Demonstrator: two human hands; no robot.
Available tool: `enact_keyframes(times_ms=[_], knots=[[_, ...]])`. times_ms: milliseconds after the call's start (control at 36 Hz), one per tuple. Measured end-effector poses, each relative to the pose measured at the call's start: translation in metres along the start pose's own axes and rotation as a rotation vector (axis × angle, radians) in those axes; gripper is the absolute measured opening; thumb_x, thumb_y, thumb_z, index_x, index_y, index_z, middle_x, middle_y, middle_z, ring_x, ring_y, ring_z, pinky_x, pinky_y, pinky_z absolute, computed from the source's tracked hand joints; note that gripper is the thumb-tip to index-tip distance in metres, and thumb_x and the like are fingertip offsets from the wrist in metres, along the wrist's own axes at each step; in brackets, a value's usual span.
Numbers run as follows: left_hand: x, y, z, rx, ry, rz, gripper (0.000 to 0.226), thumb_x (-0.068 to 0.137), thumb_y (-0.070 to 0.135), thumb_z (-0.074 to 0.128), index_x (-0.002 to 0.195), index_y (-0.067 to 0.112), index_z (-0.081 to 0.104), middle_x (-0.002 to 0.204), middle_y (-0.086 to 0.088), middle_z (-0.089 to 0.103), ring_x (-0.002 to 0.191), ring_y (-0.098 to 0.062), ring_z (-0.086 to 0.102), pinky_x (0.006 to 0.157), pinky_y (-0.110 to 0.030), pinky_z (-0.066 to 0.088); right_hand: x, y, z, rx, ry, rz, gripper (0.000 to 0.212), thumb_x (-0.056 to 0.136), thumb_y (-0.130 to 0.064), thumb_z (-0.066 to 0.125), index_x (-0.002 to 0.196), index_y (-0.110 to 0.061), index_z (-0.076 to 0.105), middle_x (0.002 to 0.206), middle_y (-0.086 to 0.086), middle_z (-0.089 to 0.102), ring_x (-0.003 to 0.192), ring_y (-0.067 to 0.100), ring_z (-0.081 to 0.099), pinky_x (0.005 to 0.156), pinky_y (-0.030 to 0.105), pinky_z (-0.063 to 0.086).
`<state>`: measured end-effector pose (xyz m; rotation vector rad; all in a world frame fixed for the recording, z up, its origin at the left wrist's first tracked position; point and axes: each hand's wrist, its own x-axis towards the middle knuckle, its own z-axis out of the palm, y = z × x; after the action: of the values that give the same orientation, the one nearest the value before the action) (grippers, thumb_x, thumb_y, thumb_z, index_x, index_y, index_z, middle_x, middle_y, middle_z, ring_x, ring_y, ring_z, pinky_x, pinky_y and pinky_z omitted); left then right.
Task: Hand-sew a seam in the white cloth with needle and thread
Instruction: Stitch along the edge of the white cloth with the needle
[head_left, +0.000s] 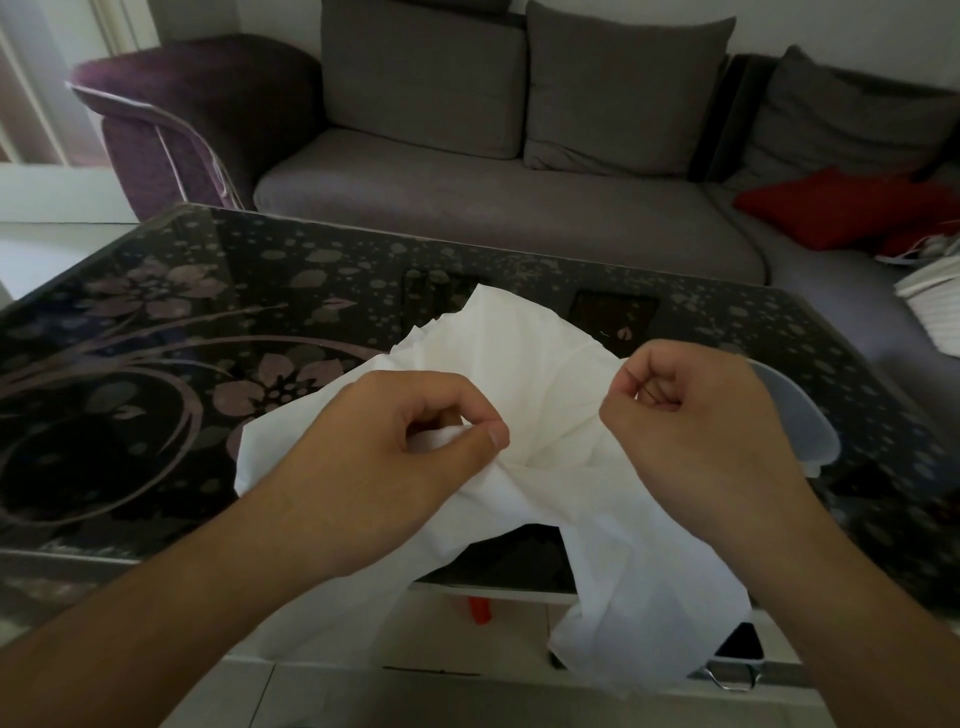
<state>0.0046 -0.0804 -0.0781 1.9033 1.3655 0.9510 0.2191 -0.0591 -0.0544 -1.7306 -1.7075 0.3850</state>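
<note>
Bunching between both hands, the cloth (540, 374) drapes over the near edge of the table (156, 322); the left hand (395, 457) pinches a fold. The right hand (691, 421) is curled, pinching thin thread (645, 391); a sofa (509, 208) stands beyond the hands.

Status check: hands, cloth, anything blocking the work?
Left hand pinches a fold of the white cloth. Right hand curled, pinching something thin and dark, likely thread; needle not discernible. Cloth drapes off the glass table edge. Nothing obstructing.
</note>
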Motion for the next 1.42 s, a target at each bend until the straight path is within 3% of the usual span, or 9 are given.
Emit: enact_keyframes(times_ms=[194, 306, 417, 500, 583, 611, 833, 1167, 1417], knots=[[0.0, -0.001, 0.0, -0.018, 0.015, 0.013, 0.013, 0.094, 0.039, 0.065, 0.091, 0.038, 0.078, 0.095, 0.024, 0.074, 0.098, 0.002, 0.067, 0.082, -0.011, 0.053, -0.001, -0.005, -0.005, 0.147, -0.069, -0.018, 0.023, 0.092, -0.011, 0.07, 0.094, -0.033, 0.064, 0.053, -0.004, 0.053, 0.049, 0.005, 0.05, 0.044, 0.012, 0.039], [0.0, -0.001, -0.002, -0.067, 0.011, 0.027, 0.012, 0.095, 0.037, 0.068, 0.092, 0.038, 0.079, 0.096, 0.021, 0.075, 0.095, -0.007, 0.069, 0.085, -0.026, 0.056, -0.009, -0.014, -0.008, 0.316, -0.338, -0.136, 0.036, 0.092, -0.008, 0.071, 0.11, -0.039, 0.065, 0.053, 0.0, 0.047, 0.048, 0.007, 0.044, 0.048, 0.014, 0.042], [0.0, 0.002, -0.003, -0.105, -0.003, 0.065, 0.013, 0.094, 0.036, 0.068, 0.095, 0.04, 0.08, 0.092, 0.018, 0.077, 0.085, -0.01, 0.069, 0.077, -0.026, 0.053, -0.014, -0.018, 0.0, 0.377, -0.525, -0.208, 0.03, 0.093, -0.015, 0.072, 0.112, -0.037, 0.069, 0.052, 0.0, 0.045, 0.047, 0.008, 0.041, 0.049, 0.015, 0.039], [0.0, 0.001, -0.004, -0.113, -0.027, 0.075, 0.015, 0.095, 0.034, 0.068, 0.1, 0.042, 0.079, 0.089, 0.017, 0.076, 0.071, -0.01, 0.063, 0.067, -0.023, 0.049, -0.014, -0.016, 0.005, 0.341, -0.502, -0.214, 0.016, 0.092, -0.024, 0.074, 0.104, -0.033, 0.07, 0.049, -0.004, 0.046, 0.044, 0.007, 0.042, 0.049, 0.012, 0.039], [0.0, 0.001, -0.005, -0.156, -0.071, 0.057, 0.016, 0.096, 0.031, 0.068, 0.106, 0.041, 0.077, 0.103, 0.013, 0.078, 0.092, -0.022, 0.072, 0.087, -0.048, 0.059, -0.014, -0.014, 0.004, 0.337, -0.438, -0.182, 0.006, 0.09, -0.028, 0.076, 0.093, -0.03, 0.071, 0.048, -0.006, 0.042, 0.043, 0.006, 0.038, 0.047, 0.014, 0.036], [-0.001, 0.001, -0.006, -0.169, -0.078, 0.046, 0.018, 0.096, 0.029, 0.069, 0.107, 0.04, 0.076, 0.106, 0.012, 0.077, 0.099, -0.023, 0.072, 0.093, -0.049, 0.058, -0.013, -0.013, 0.004, 0.331, -0.413, -0.172, 0.005, 0.089, -0.029, 0.076, 0.089, -0.028, 0.071, 0.048, -0.006, 0.041, 0.044, 0.006, 0.037, 0.046, 0.015, 0.036], [0.003, 0.002, -0.01, -0.082, -0.074, -0.042, 0.014, 0.093, 0.039, 0.068, 0.104, 0.04, 0.075, 0.1, 0.02, 0.076, 0.099, -0.002, 0.071, 0.093, -0.033, 0.059, -0.01, -0.013, 0.0, 0.27, -0.317, -0.177, 0.014, 0.088, -0.025, 0.077, 0.08, -0.026, 0.066, 0.048, -0.005, 0.044, 0.044, 0.007, 0.041, 0.047, 0.011, 0.04], [0.002, 0.004, -0.012, -0.099, -0.102, -0.082, 0.012, 0.094, 0.039, 0.067, 0.094, 0.035, 0.078, 0.096, 0.019, 0.076, 0.093, -0.003, 0.071, 0.089, -0.036, 0.06, -0.008, -0.013, 0.001, 0.229, -0.282, -0.164, 0.015, 0.088, -0.022, 0.079, 0.082, -0.026, 0.065, 0.05, -0.004, 0.048, 0.045, 0.006, 0.044, 0.048, 0.009, 0.041], [-0.001, 0.006, -0.013, -0.22, -0.064, -0.121, 0.012, 0.095, 0.035, 0.068, 0.094, 0.033, 0.08, 0.098, 0.014, 0.078, 0.093, -0.006, 0.074, 0.09, -0.037, 0.059, -0.008, -0.014, -0.012, 0.303, -0.343, -0.146, 0.021, 0.09, -0.012, 0.075, 0.099, -0.03, 0.067, 0.053, -0.003, 0.046, 0.048, 0.006, 0.044, 0.051, 0.013, 0.042]])
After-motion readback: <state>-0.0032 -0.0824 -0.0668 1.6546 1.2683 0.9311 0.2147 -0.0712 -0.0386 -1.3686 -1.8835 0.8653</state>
